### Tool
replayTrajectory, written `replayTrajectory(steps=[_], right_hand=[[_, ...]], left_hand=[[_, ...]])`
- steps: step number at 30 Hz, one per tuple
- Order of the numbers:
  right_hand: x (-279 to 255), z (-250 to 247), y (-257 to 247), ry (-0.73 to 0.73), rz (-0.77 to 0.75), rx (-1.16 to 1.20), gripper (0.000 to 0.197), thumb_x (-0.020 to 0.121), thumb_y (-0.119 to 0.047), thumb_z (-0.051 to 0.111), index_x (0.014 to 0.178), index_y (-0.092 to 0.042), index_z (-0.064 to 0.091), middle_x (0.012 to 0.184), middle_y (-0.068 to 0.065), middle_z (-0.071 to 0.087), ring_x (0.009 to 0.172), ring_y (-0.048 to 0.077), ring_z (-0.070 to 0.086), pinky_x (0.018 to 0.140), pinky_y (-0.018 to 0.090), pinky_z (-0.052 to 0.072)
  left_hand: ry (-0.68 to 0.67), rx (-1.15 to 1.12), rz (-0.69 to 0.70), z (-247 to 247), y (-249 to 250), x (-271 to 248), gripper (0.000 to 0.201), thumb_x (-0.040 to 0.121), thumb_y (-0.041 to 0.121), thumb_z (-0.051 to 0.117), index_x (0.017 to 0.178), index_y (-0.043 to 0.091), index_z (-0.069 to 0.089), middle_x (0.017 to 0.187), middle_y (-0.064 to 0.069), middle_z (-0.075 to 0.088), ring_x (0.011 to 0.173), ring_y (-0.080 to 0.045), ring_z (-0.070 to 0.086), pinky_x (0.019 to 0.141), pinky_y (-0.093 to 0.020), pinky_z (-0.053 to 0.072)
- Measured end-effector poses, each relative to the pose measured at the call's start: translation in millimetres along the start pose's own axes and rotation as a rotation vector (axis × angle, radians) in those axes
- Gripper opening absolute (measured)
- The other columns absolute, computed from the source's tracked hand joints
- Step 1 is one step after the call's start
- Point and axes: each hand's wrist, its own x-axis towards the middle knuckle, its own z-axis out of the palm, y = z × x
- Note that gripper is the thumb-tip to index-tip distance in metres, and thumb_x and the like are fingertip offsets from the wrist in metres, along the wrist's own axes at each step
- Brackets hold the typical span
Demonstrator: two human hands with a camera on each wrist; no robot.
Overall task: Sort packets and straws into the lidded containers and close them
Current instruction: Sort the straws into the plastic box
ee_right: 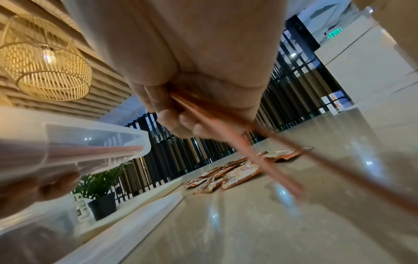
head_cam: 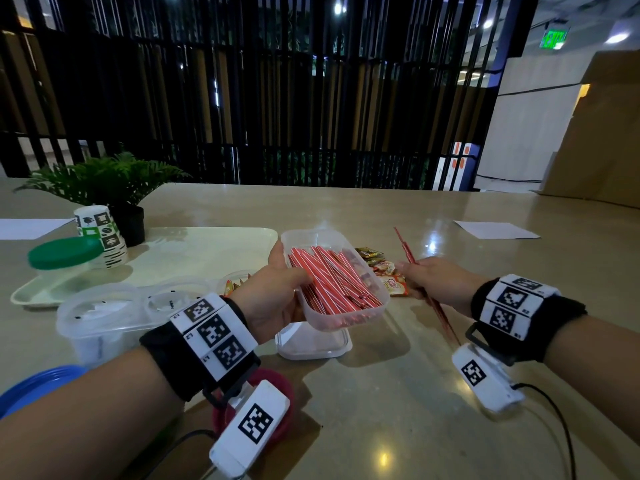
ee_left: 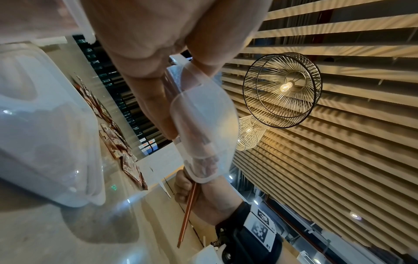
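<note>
Beige table point(head_cam: 433, 393) holds a clear lid point(head_cam: 313, 344). Above it, the left hand point(head_cam: 273, 296) grips a tilted clear container point(head_cam: 334, 278) filled with red straws point(head_cam: 332, 278). Just beside it, the right hand point(head_cam: 433, 282) clutches a few loose straws point(head_cam: 427, 292), packets point(head_cam: 384, 271) lying between the hands.

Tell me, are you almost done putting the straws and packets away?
About halfway. Most red straws already lie in the clear box that the left hand holds up. The right hand holds a last few straws to add. The packets are loose on the table, and the box's lid lies beneath it, not yet on.
</note>
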Motion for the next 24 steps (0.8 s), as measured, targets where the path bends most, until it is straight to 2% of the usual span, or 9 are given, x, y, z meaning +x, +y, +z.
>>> replayTrajectory(steps=[2,5,10,12,14,18,21,24], right_hand=[[0,3,1,-0.015,-0.025,-0.051,0.059,0.099,-0.049,0.033,0.052,-0.015,0.046,0.056,0.001,0.041,0.056,0.018,0.037,0.067,0.031,0.036],[0,5,3,-0.032,-0.061,-0.070,0.059,0.100,-0.049,0.030,0.052,-0.016,0.044,0.054,-0.001,0.040,0.054,0.017,0.037,0.068,0.031,0.037],[3,2,1,0.064,-0.175,-0.120,0.055,0.101,-0.041,0.032,0.057,-0.013,0.050,0.057,0.000,0.051,0.053,0.014,0.046,0.063,0.026,0.039],[7,0,1,0.112,-0.188,-0.044,0.049,0.101,-0.038,0.037,0.061,-0.014,0.052,0.060,0.001,0.056,0.057,0.017,0.051,0.065,0.029,0.042],[8,-1,2,0.124,-0.184,0.036,0.041,0.101,-0.035,0.041,0.067,-0.014,0.053,0.063,0.001,0.057,0.058,0.016,0.052,0.061,0.028,0.043],[4,6,7,-0.006,-0.120,-0.004,0.029,0.099,-0.027,0.049,0.073,-0.015,0.054,0.061,-0.003,0.054,0.048,0.005,0.047,0.051,0.019,0.040],[0,11,12,-0.102,-0.062,-0.100,0.024,0.097,-0.024,0.054,0.075,-0.014,0.054,0.060,-0.001,0.055,0.050,0.008,0.051,0.055,0.021,0.045],[-2,10,12,-0.121,-0.073,-0.136,0.018,0.096,-0.023,0.055,0.083,-0.011,0.055,0.065,0.002,0.057,0.056,0.012,0.054,0.060,0.025,0.048]], left_hand=[[0.002,-0.002,-0.008,0,0,0,0.066,0.097,-0.005,0.038,0.146,0.036,0.024,0.127,-0.019,0.056,0.094,-0.037,0.068,0.062,-0.044,0.060],[0.000,0.002,-0.010,-1,-2,1,0.068,0.097,-0.005,0.038,0.147,0.038,0.022,0.127,-0.019,0.056,0.094,-0.037,0.068,0.067,-0.047,0.059],[0.013,-0.004,-0.016,-3,-4,3,0.069,0.096,-0.006,0.039,0.147,0.039,0.023,0.131,-0.017,0.054,0.102,-0.041,0.065,0.069,-0.050,0.059],[0.010,-0.001,-0.017,-2,-3,4,0.070,0.096,-0.006,0.040,0.147,0.039,0.022,0.131,-0.016,0.054,0.103,-0.041,0.066,0.071,-0.051,0.059],[0.003,-0.004,-0.018,-1,-3,4,0.072,0.096,-0.005,0.041,0.148,0.039,0.020,0.131,-0.016,0.054,0.101,-0.041,0.067,0.073,-0.052,0.059],[-0.001,-0.002,-0.022,1,-2,3,0.073,0.097,-0.004,0.041,0.150,0.040,0.017,0.131,-0.016,0.054,0.100,-0.039,0.068,0.079,-0.056,0.057],[-0.001,0.013,-0.015,2,-2,2,0.071,0.097,-0.004,0.040,0.149,0.040,0.018,0.130,-0.014,0.054,0.103,-0.039,0.066,0.082,-0.057,0.056],[0.006,0.014,-0.017,3,-2,1,0.071,0.098,-0.004,0.040,0.149,0.040,0.018,0.130,-0.014,0.054,0.103,-0.039,0.066,0.080,-0.055,0.057]])
